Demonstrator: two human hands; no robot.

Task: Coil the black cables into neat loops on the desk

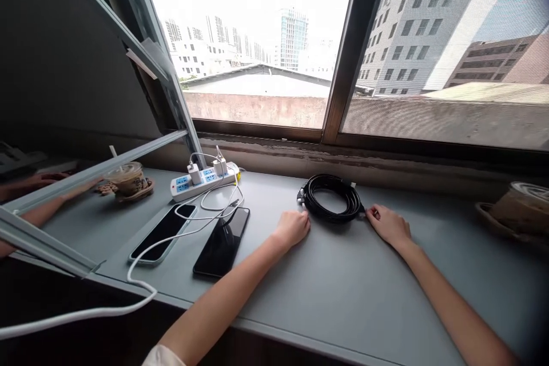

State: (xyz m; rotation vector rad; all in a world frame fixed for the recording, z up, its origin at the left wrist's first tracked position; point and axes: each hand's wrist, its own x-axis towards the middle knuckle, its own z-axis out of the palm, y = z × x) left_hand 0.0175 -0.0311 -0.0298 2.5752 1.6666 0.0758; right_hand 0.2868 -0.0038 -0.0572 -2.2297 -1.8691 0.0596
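A coil of black cable (332,200) lies on the grey surface, with connector ends at its left and right sides. My right hand (391,227) is closed at the coil's right side, thumb and finger pinching the cable end there. At the near left of the coil, my left hand (293,227) rests on the surface with its fingers curled in. Just above its knuckles is a connector end (301,197); whatever those fingers hold, if anything, is hidden.
A black phone (221,243) and a phone in a pale case (163,234) lie left. White charging cables run from a power strip (205,179). A metal frame (160,68) crosses the left side. Drink cups (126,180) (525,206) stand at both sides. Another person's arm (55,206) reaches in.
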